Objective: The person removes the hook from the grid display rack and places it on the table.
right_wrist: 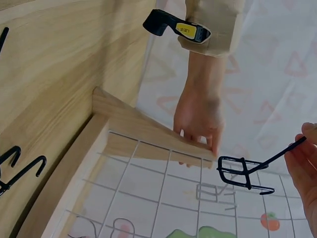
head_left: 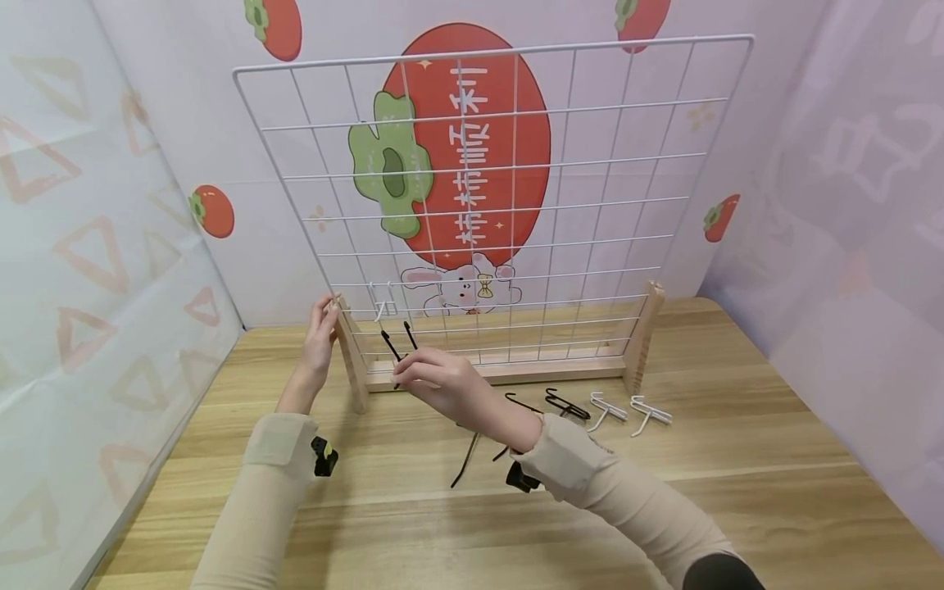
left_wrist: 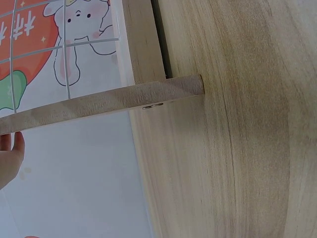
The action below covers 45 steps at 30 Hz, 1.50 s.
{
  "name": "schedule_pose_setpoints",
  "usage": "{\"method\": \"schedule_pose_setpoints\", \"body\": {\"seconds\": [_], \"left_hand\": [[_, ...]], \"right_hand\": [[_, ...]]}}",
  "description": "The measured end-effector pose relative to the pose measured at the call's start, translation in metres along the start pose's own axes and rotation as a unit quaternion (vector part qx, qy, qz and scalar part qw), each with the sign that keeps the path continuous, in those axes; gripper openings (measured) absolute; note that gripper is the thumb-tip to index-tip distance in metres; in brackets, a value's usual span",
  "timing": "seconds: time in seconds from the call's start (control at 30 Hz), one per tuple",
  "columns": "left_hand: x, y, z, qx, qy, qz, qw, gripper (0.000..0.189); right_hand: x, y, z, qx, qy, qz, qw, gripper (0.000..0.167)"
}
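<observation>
A white wire grid panel (head_left: 516, 156) stands upright in a wooden stand (head_left: 472, 377). My left hand (head_left: 317, 348) holds the top of the stand's left leg (left_wrist: 99, 101), with fingers on both sides of the wood in the right wrist view. My right hand (head_left: 446, 385) pinches a black double-wire hook (right_wrist: 246, 172) by the end of its single prong. The hook's backing frame, with two bent tips, faces the lower left part of the grid, in front of it. A white hook (head_left: 382, 308) hangs on the grid just behind.
On the wooden table (head_left: 398, 508), right of the stand's middle, lie two white hooks (head_left: 651, 410) and several black hooks (head_left: 566, 404), partly hidden by my right forearm. The stand's right leg (head_left: 643, 336) rises behind them. A printed backdrop (head_left: 162, 270) surrounds the table.
</observation>
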<state>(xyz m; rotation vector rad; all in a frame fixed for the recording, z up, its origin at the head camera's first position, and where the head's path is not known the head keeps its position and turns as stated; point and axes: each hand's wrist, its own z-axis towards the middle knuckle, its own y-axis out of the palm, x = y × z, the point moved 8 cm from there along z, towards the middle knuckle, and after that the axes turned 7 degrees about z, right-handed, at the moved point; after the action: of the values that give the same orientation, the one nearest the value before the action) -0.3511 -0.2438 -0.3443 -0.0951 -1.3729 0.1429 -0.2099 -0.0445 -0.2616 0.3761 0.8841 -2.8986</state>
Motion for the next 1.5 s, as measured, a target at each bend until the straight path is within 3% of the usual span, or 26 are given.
{"method": "schedule_pose_setpoints", "body": {"seconds": [0.47,0.73,0.97,1.33,1.5], "left_hand": [[-0.001,0.000,0.001,-0.003,0.007,0.005,1.0000,0.044],[0.012,0.004,-0.006,-0.008,0.004,0.003,1.0000,0.043],[0.000,0.000,0.001,0.003,0.019,-0.003,0.9998,0.036],[-0.002,-0.002,0.002,0.012,0.018,0.002,0.9998,0.028],[-0.002,-0.002,0.003,0.011,0.020,-0.001,0.9997,0.026]], "right_hand": [[0.012,0.011,-0.016,-0.002,0.030,0.007,0.9995,0.009],[0.025,0.017,-0.025,-0.005,0.051,0.013,0.9986,0.010],[0.038,0.024,-0.034,-0.016,0.065,0.019,0.9976,0.011],[0.051,0.032,-0.046,-0.038,0.080,-0.001,0.9961,0.011],[0.058,0.038,-0.054,-0.054,0.105,0.008,0.9930,0.009]]}}
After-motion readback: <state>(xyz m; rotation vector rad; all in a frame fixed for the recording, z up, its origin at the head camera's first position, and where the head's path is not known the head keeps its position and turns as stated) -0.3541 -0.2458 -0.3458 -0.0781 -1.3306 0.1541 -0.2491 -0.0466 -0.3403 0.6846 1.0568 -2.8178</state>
